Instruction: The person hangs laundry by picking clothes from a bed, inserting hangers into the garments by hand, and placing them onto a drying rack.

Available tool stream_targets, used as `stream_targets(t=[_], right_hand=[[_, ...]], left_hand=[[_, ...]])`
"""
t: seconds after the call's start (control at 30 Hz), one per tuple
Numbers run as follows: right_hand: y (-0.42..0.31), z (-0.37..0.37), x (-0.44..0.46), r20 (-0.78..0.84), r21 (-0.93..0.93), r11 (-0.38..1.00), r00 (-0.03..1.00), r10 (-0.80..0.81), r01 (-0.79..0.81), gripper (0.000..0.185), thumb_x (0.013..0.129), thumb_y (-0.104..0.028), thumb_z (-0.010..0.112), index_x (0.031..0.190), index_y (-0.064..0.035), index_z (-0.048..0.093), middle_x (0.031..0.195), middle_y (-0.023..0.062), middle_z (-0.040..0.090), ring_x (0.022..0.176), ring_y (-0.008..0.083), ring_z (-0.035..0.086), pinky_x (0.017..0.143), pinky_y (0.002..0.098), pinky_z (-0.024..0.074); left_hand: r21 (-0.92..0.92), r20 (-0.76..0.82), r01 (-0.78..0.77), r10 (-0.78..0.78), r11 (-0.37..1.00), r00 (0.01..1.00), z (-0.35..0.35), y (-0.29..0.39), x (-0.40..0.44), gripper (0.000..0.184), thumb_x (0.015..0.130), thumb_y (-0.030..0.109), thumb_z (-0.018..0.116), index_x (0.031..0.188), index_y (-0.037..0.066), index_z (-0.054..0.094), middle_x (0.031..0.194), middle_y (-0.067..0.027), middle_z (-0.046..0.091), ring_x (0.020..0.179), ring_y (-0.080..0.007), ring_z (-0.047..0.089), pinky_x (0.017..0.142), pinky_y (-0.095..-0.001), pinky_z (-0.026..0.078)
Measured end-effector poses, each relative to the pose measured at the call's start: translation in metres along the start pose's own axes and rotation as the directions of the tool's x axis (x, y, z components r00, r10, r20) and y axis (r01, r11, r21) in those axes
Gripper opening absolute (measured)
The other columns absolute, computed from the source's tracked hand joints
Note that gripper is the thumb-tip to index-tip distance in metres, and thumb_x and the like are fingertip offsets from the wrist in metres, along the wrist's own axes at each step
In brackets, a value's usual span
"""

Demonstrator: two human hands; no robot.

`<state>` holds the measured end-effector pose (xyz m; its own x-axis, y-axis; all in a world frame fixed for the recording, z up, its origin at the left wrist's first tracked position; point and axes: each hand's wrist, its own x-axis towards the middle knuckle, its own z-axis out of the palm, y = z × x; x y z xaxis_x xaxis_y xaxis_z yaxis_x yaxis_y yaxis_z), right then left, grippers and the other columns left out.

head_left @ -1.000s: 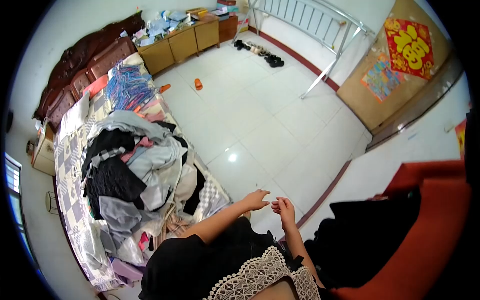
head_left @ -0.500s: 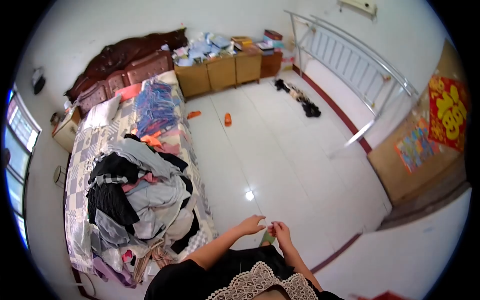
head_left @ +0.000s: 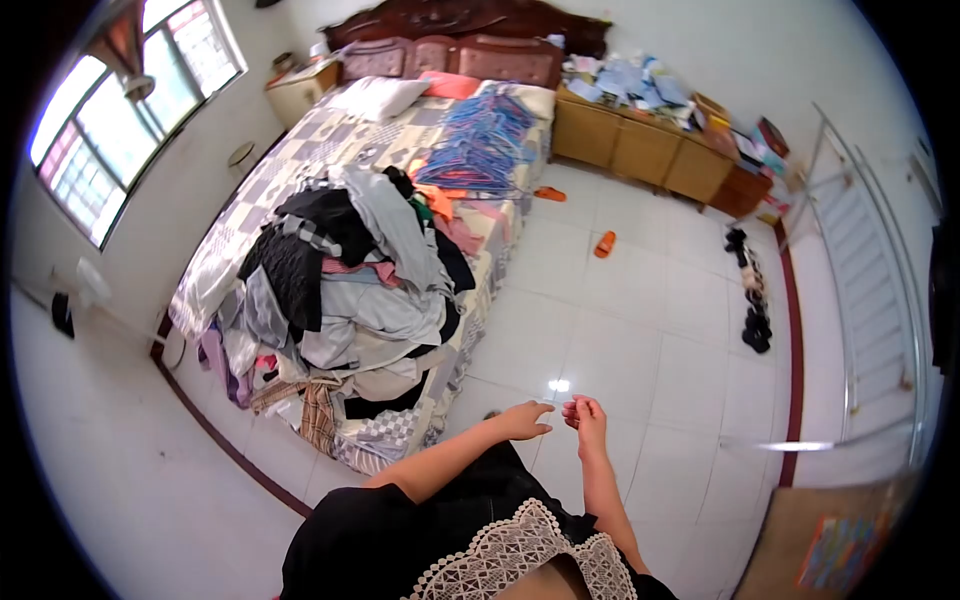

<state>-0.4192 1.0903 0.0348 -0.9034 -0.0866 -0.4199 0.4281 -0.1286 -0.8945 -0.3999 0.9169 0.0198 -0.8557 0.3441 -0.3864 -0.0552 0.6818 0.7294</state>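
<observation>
Above the white tiled floor (head_left: 640, 390), beside the near corner of the bed (head_left: 215, 245), the left hand (head_left: 525, 421) and right hand (head_left: 588, 413) face each other, a narrow gap between them. The left fingers reach forward with the thumb held apart below; the right fingers curl in toward the thumb, and whether they pinch anything is too small to tell. The pile of clothes (head_left: 370, 325) lies on the bed's near half, left of both hands, some pieces spilling over its foot edge. Farther up the bed sits a heap of blue hangers (head_left: 485, 145).

Open floor runs from the bed's right edge to the dark red skirting (head_left: 795, 360), broken only by two orange slippers (head_left: 605, 244) and a row of shoes (head_left: 754, 300) close to the wall. A metal frame (head_left: 862, 262) stands along the right side, blurred. The left forearm passes close to the bed's corner and partly covers a small dark thing behind the wrist. The brown board (head_left: 790, 535) and its poster (head_left: 838, 552) are cut off at lower right; clothes beneath the pile's top layer are hidden.
</observation>
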Motion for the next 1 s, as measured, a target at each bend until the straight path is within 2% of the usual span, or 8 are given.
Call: stream_targets(t=[0.07,0.2,0.3,0.5,0.63,0.7,0.9,1.0], right_hand=[[-0.003,0.018,0.03,0.076,-0.017,0.999,0.997,0.033,-0.032,0.024,0.092,-0.022,0.047,0.103,-0.0024,0.056,0.091,0.0078,0.062,0.074,0.0156,0.06,0.066,0.0278,0.0499],[-0.004,0.046,0.096,0.122,-0.086,0.996,0.992,0.015,-0.005,0.021,0.09,-0.017,0.051,0.101,0.0,0.058,0.091,0.0083,0.062,0.073,0.0153,0.06,0.065,0.0276,0.0502],[-0.032,0.07,0.137,0.142,-0.16,0.987,0.99,0.005,0.018,0.021,0.09,-0.017,0.051,0.1,0.0,0.057,0.09,0.0081,0.062,0.074,0.0147,0.06,0.065,0.0278,0.0503],[-0.073,0.132,0.226,0.198,-0.295,0.955,0.98,0.028,0.032,0.018,0.088,-0.015,0.053,0.098,-0.0008,0.058,0.088,0.0064,0.061,0.079,0.0138,0.056,0.071,0.0269,0.0471],[-0.083,0.185,0.274,0.369,-0.319,0.94,0.93,0.004,0.122,0.019,0.087,-0.015,0.055,0.098,-0.0005,0.06,0.088,0.0063,0.061,0.08,0.0126,0.056,0.073,0.0258,0.0463],[-0.075,0.203,0.301,0.481,-0.36,0.927,0.873,0.086,0.107,0.018,0.087,-0.014,0.054,0.098,-0.0005,0.06,0.088,0.0059,0.061,0.076,0.0123,0.056,0.07,0.0254,0.0467],[-0.09,0.269,0.382,0.692,-0.366,0.93,0.668,0.274,-0.002,0.018,0.089,-0.013,0.051,0.1,-0.0005,0.058,0.086,0.0054,0.061,0.073,0.0112,0.058,0.066,0.0239,0.0481],[-0.112,0.286,0.435,0.735,-0.411,0.912,0.593,0.328,0.005,0.017,0.089,-0.013,0.051,0.099,-0.0009,0.058,0.083,0.004,0.06,0.07,0.0099,0.058,0.063,0.0226,0.047]], left_hand=[[-0.006,-0.061,-0.125,0.124,0.992,0.99,-0.006,-0.024,0.03,0.05,0.082,0.034,0.057,0.124,0.009,0.047,0.115,-0.0215,0.053,0.106,-0.0355,0.051,0.091,-0.0406,0.041],[-0.048,-0.013,0.008,-0.008,0.999,1.0,-0.065,-0.014,0.077,0.049,0.081,0.038,0.056,0.117,0.005,0.053,0.112,-0.0239,0.054,0.105,-0.0373,0.052,0.091,-0.0407,0.041],[-0.066,-0.014,0.068,-0.069,0.996,0.998,-0.103,-0.022,0.114,0.043,0.081,0.038,0.057,0.103,0.002,0.058,0.105,-0.0218,0.056,0.095,-0.0368,0.056,0.082,-0.0415,0.045],[-0.082,-0.175,0.039,-0.053,0.996,0.983,-0.186,-0.037,0.148,0.035,0.08,0.032,0.056,0.091,0.0,0.06,0.101,-0.0199,0.057,0.09,-0.0353,0.058,0.078,-0.0414,0.047],[-0.194,-0.299,0.098,-0.153,0.976,0.942,-0.214,-0.082,0.17,0.03,0.08,0.029,0.056,0.094,0.003,0.06,0.103,-0.019,0.057,0.093,-0.0357,0.056,0.081,-0.042,0.045],[-0.295,-0.488,0.055,-0.2,0.954,0.85,-0.215,-0.112,0.174,0.03,0.078,0.03,0.057,0.093,0.005,0.064,0.101,-0.021,0.058,0.091,-0.0363,0.057,0.08,-0.0432,0.046],[-0.363,-0.549,0.238,-0.413,0.901,0.727,-0.283,-0.139,0.176,0.034,0.08,0.025,0.06,0.107,0.005,0.059,0.11,-0.0174,0.056,0.096,-0.0329,0.056,0.083,-0.0391,0.045],[-0.525,-0.677,0.178,-0.535,0.833,0.506,-0.322,-0.139,0.185,0.031,0.08,0.018,0.06,0.108,0.004,0.059,0.107,-0.0159,0.058,0.084,-0.0272,0.06,0.073,-0.0334,0.048]])
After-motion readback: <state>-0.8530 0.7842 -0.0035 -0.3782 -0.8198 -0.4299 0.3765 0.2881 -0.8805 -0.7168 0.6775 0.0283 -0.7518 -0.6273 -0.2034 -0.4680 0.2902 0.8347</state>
